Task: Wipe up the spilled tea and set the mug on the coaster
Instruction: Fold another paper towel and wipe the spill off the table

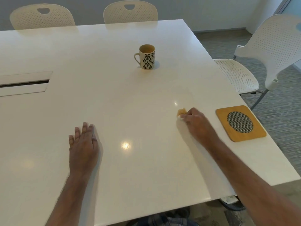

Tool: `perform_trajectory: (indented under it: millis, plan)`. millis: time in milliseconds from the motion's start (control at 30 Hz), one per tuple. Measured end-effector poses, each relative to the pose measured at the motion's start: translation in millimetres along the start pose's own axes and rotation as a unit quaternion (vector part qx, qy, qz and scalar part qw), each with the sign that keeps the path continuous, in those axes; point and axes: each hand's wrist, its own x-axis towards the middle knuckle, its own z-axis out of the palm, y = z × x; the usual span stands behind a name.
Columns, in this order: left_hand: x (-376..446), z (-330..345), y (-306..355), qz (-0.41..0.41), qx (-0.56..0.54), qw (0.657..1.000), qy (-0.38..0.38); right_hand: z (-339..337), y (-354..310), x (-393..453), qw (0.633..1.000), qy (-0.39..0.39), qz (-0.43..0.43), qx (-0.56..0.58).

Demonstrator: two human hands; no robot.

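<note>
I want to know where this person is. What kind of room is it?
Probably a meeting room in an office. The big white table has a cable slot in it, matching white perforated chairs stand around it, and the floor is grey carpet.

The left hand (83,147) lay flat on the bench (114,95), fingers straight and together, forearm stretched forward. The right hand (194,120) reached further across the bench, fingers curled, its grip pinching a small stained wad (181,113) against the surface.
</note>
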Motion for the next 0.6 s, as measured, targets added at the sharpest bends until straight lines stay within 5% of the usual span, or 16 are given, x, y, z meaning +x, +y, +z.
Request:
perform_trajectory:
  millis: [67,233,333,433,600]
  plan:
    - [0,0,0,-0.002,-0.001,1.0,0.005,16,-26,-21,0.998,-0.05,-0.029,0.019]
    - [0,1,-1,0.0,-0.001,1.0,0.009,39,-46,-105,0.951,-0.176,-0.254,-0.015]
    - [0,1,0,0.001,0.001,1.0,0.008,17,-16,-90,0.969,-0.165,-0.182,-0.033]
    - [-1,0,0,0.007,0.002,1.0,0.01,-18,25,-54,0.997,-0.042,-0.052,-0.032]
    - [0,0,0,0.002,0.001,1.0,0.01,-20,28,-44,0.998,0.036,-0.024,-0.041]
